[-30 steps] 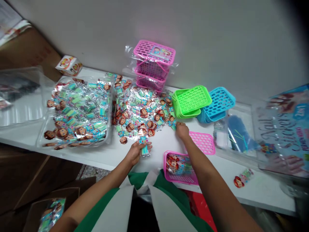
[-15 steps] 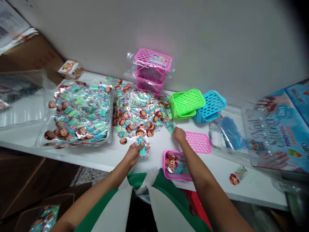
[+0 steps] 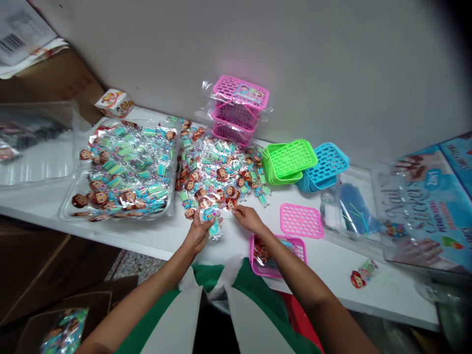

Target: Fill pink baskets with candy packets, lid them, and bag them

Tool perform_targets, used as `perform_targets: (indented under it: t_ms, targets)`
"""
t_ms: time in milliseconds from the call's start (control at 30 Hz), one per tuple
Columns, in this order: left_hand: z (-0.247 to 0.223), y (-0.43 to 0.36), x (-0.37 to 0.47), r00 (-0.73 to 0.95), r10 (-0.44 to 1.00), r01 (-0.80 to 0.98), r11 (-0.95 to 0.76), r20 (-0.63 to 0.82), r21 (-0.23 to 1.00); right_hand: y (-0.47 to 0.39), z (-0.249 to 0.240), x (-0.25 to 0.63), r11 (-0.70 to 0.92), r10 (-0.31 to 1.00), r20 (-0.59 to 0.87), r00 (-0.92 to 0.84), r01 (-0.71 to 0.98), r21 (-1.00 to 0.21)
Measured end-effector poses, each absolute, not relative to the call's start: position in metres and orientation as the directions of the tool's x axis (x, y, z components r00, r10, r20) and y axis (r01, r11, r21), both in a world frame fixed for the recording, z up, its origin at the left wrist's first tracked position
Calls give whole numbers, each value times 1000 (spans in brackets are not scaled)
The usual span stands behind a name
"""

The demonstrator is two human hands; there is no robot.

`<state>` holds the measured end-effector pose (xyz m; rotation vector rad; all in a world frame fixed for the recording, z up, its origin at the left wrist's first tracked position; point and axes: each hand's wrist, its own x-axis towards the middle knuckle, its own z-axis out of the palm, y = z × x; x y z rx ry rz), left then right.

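My left hand (image 3: 198, 233) grips a doll-shaped packet (image 3: 211, 216) with a brown-haired head and green-blue body, upright at the near edge of the packet pile (image 3: 224, 172). To its right, my right hand (image 3: 246, 218) is closed at the pile's edge, its fingertips at a red-haired packet (image 3: 230, 203); whether they grip it is unclear. Under my right forearm stands an open pink basket (image 3: 300, 248) with several packets inside. A flat pink lid (image 3: 301, 221) lies beyond the basket.
A clear tray (image 3: 169, 201) heaped with packets stands left. Stacked pink baskets (image 3: 239, 105) stand at the wall, green (image 3: 289, 162) and blue baskets (image 3: 326, 164) to their right. A Nail Stickers box (image 3: 431, 206) and a loose packet (image 3: 364, 273) are far right.
My right hand has moved left from beside the green packet near the lid to the red-haired packet. My left hand has shifted slightly left and up with its packet.
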<state>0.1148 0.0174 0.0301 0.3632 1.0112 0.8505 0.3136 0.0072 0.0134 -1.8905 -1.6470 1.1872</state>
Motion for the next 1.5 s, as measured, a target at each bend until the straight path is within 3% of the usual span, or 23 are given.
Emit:
perform_targets:
  t_ms: [100, 200, 400, 567, 667, 833, 933, 1000, 1100, 1200, 1300, 1400, 1500]
  targets:
    - [27, 22, 97, 274, 712, -419, 694, -647, 586, 46, -1, 319, -354, 925, -310, 222, 799, -485]
    - [24, 21, 80, 313, 682, -400, 726, -661, 560, 83, -18, 308, -492, 869, -267, 416, 787, -373]
    - [23, 19, 46, 274, 694, -345, 717, -665, 606, 100, -40, 307, -475, 877, -287, 386, 604, -640]
    - [26, 21, 45, 350, 745, -274, 661, -568, 698, 73, -26, 339, -233, 896, -114, 430, 237, -943]
    - [36, 25, 60, 460, 760, -172, 584, -460, 793, 53, 5, 347, -170, 930, -136, 340, 73, -983]
    - [55, 31, 82, 626, 751, -65, 320, -211, 945, 29, 63, 315, -213, 977, -213, 15, 26, -977]
    - [55, 22, 77, 666, 703, -98, 414, -250, 905, 30, 70, 287, -223, 967, -225, -122, 30, -974]
    - [50, 11, 66, 620, 713, -153, 519, -328, 841, 40, 58, 272, -252, 961, -262, -86, 118, -961]
    - [40, -6, 42, 525, 741, -261, 608, -419, 750, 63, 26, 249, -287, 956, -275, 97, 495, -820]
    - [34, -15, 22, 461, 737, -314, 656, -494, 686, 82, -4, 229, -205, 971, -198, 130, 881, -426]
    - [33, -15, 8, 422, 714, -287, 689, -559, 665, 92, -18, 226, -114, 970, -232, 75, 981, -159]
    - [33, -11, 4, 410, 736, -247, 658, -538, 712, 94, -19, 241, -44, 955, -297, 11, 994, -104]
    - [35, -5, 9, 463, 759, -170, 583, -458, 794, 95, -17, 249, 26, 969, -244, -43, 997, -74]
